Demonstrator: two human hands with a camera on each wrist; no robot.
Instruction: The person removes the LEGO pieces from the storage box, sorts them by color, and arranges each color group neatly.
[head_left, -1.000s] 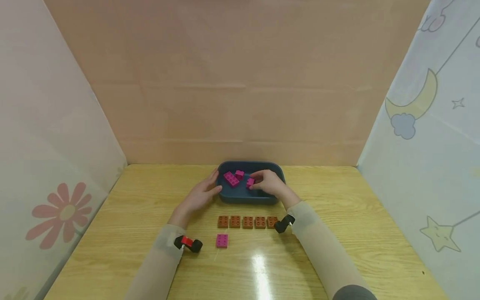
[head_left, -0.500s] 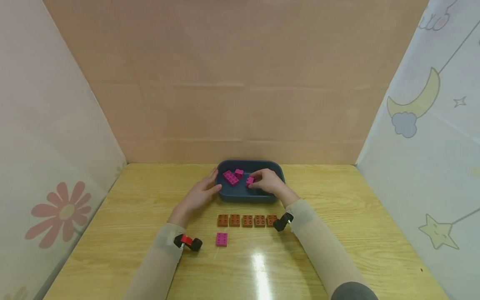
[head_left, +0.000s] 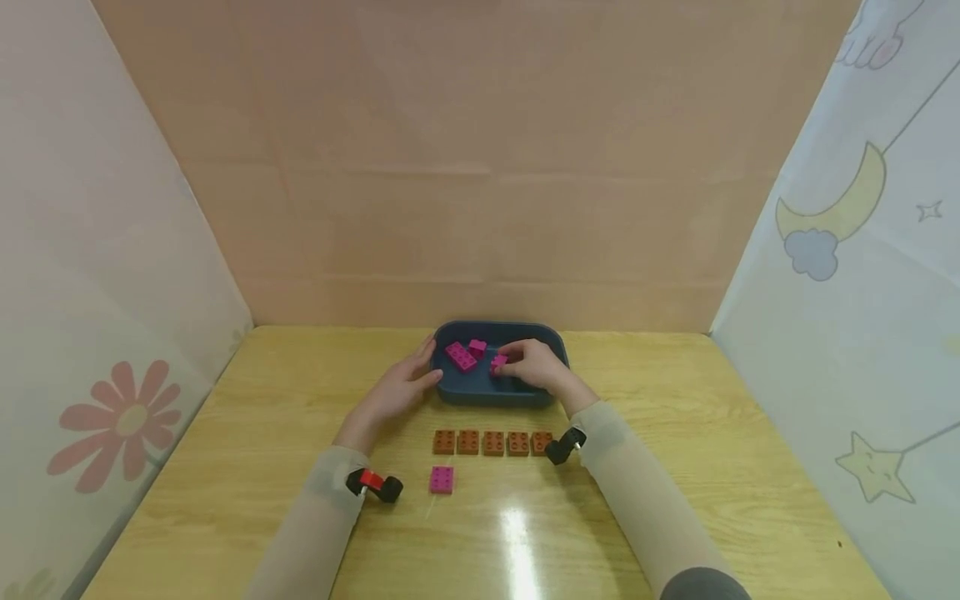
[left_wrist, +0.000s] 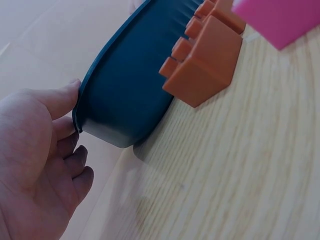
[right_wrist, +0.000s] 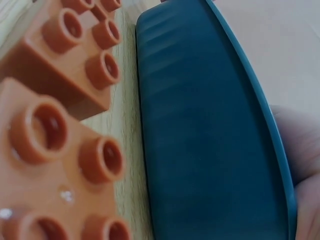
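In the head view, a dark blue plastic bin [head_left: 495, 398] stands near the back of the table. My left hand [head_left: 396, 389] holds its left end, thumb at the rim and fingers bent against the outer wall, as the left wrist view shows. Over the bin's right side reaches my right hand [head_left: 536, 367], pinching a small pink building brick [head_left: 497, 363] between thumb and fingers. Two other pink bricks lie inside: a longer one [head_left: 461, 357] and a short one [head_left: 477, 348]. In the right wrist view, the bin wall [right_wrist: 210, 120] hides most of that hand.
A row of several orange-brown bricks [head_left: 493, 442] lies in front of the bin. Nearer to me, one pink brick [head_left: 442, 480] sits below the row's left end. A tan backdrop [head_left: 480, 208] rises behind the wooden table [head_left: 675, 400], with patterned sheets on both sides.
The pink brick in my right hand has turned and tilted slightly within the fingers. Both hands stay in place; the whole head view shifts only a little.
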